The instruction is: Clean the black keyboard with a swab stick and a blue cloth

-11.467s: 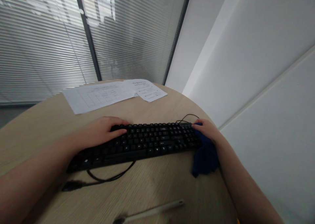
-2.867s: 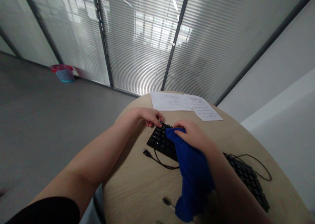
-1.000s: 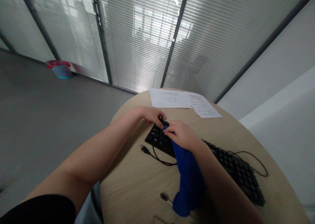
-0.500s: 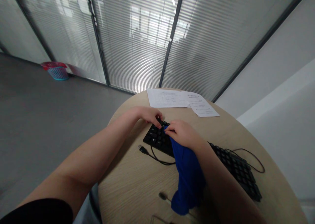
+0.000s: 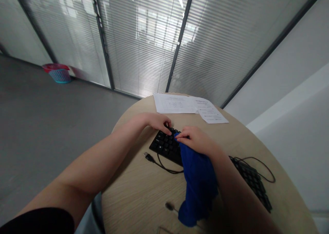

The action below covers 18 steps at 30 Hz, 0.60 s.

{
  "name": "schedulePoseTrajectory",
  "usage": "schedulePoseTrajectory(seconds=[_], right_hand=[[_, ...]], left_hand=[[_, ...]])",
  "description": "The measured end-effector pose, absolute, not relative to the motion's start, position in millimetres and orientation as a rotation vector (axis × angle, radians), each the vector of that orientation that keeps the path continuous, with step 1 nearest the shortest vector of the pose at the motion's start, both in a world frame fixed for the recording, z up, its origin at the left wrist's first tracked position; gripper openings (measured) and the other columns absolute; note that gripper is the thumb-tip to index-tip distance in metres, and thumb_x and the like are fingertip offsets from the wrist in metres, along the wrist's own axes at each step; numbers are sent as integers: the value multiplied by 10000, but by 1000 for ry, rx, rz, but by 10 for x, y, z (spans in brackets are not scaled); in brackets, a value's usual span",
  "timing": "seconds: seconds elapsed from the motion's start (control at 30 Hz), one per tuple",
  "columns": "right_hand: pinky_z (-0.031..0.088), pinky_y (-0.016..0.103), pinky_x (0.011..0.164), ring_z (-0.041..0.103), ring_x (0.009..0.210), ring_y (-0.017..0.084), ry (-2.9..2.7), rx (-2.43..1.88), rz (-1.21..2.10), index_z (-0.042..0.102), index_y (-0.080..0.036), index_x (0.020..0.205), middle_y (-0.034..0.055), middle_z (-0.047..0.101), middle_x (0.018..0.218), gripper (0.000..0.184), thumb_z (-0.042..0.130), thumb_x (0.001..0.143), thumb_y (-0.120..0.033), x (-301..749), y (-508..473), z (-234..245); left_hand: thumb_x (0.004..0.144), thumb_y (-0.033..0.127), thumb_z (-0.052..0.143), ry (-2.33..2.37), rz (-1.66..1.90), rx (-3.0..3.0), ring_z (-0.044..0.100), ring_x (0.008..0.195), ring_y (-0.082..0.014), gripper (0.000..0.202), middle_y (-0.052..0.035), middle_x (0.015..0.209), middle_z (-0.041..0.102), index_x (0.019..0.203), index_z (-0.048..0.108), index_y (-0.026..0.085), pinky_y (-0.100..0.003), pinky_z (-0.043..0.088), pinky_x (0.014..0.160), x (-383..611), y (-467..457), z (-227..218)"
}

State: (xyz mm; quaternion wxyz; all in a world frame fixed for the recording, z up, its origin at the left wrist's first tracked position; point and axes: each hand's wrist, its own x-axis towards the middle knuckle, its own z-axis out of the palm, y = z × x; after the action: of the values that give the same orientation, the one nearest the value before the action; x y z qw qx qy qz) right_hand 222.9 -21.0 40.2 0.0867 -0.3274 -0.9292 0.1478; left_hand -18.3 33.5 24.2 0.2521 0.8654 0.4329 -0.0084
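A black keyboard [image 5: 166, 146] lies on the table and stretches to the right, its middle hidden by the cloth and my right forearm. My left hand [image 5: 159, 121] grips its far left edge, thumb on the keys and fingers curled over the back. A blue cloth [image 5: 197, 179] is pinched in my right hand [image 5: 194, 138], one corner pressed against the keys just right of my left thumb. The rest of the cloth drapes over the keyboard's front edge and down onto the tabletop. A USB plug [image 5: 149, 156] on a black cable rests in front of the keyboard.
Two printed paper sheets [image 5: 176, 103] lie at the round table's [image 5: 138, 199] far edge. A black cable loop [image 5: 267, 168] is at the right. Near the front is a small dark connector [image 5: 169, 206]. A red-and-blue basket [image 5: 60, 75] stands on the floor by the blinds.
My right hand has shifted slightly right along the keys with the blue cloth in it. My left hand has stayed at the keyboard's edge, with its thumb a little further right.
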Motion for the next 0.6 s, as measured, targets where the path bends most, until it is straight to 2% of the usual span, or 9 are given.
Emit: schedulePoseTrajectory(seconds=[0.1, 0.37, 0.6], right_hand=[[461, 310, 822, 651, 874, 196, -2841, -1002, 412, 811, -234, 1012, 65, 753, 939, 197, 640, 920, -267, 2202, -193, 341], [464, 315, 833, 659, 907, 212, -2858, -1093, 346, 816, -244, 980, 65, 757, 959, 194, 633, 919, -267, 2155, -265, 364], [475, 313, 832, 675, 902, 208, -2842, -1129, 404, 812, -242, 1003, 56, 774, 994, 193, 645, 909, -267, 2145, -271, 364]], left_hand=[[722, 630, 676, 1183, -15, 2433, 631, 911, -245, 626, -91, 1081, 726, 1162, 708, 186, -332, 443, 785, -138, 305, 254], [722, 587, 686, 1175, -34, 2438, 635, 874, -211, 581, -72, 1055, 734, 1142, 701, 186, -288, 430, 726, -85, 290, 255], [707, 585, 699, 1193, -29, 2405, 632, 892, -221, 599, -75, 1080, 731, 1158, 696, 190, -297, 429, 755, -86, 285, 253]])
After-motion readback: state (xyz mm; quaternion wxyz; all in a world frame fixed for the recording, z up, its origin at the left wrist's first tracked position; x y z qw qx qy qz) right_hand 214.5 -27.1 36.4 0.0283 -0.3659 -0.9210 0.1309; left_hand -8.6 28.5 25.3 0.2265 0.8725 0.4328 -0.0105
